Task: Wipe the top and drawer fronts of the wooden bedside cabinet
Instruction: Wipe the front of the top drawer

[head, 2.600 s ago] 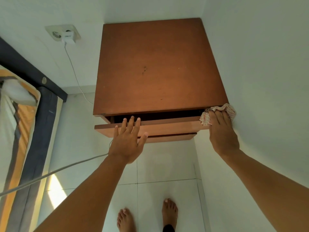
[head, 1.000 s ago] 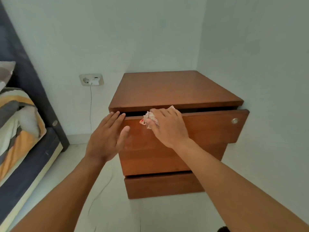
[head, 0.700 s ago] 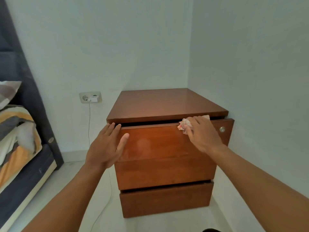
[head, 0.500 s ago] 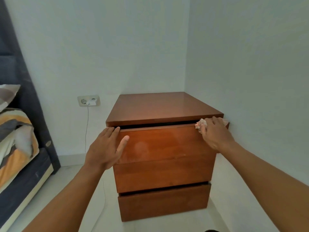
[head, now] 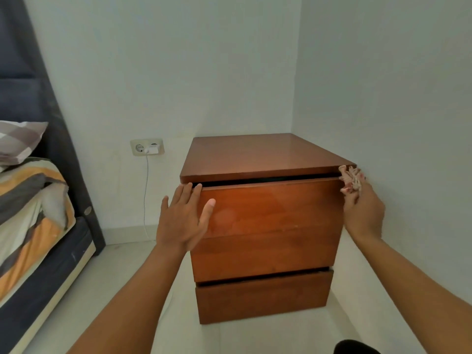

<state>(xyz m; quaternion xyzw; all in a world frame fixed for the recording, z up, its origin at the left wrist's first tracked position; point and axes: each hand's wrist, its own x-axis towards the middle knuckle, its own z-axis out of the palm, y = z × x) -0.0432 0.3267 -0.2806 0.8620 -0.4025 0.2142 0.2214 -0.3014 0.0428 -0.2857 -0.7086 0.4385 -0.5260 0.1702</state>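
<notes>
The wooden bedside cabinet [head: 260, 154] stands in the room's corner, its brown top bare. Its upper drawer front [head: 275, 221] sticks out slightly, with a dark gap under the top. A lower drawer front [head: 263, 297] sits below it. My left hand [head: 182, 221] lies flat and open against the upper drawer's left edge. My right hand [head: 362, 210] is at the drawer's top right corner, beside the wall, closed around a crumpled white-and-red cloth [head: 352, 180].
A bed [head: 33, 226] with a striped blanket and dark headboard stands at the left. A wall socket [head: 146, 146] with a white charger and hanging cable sits left of the cabinet. The right wall [head: 396, 111] is close against the cabinet. The floor is pale tile.
My right hand has slid the cloth rightward along the upper drawer's top edge, from the middle to the right corner. My view dropped lower. My left hand stayed on the drawer's left edge.
</notes>
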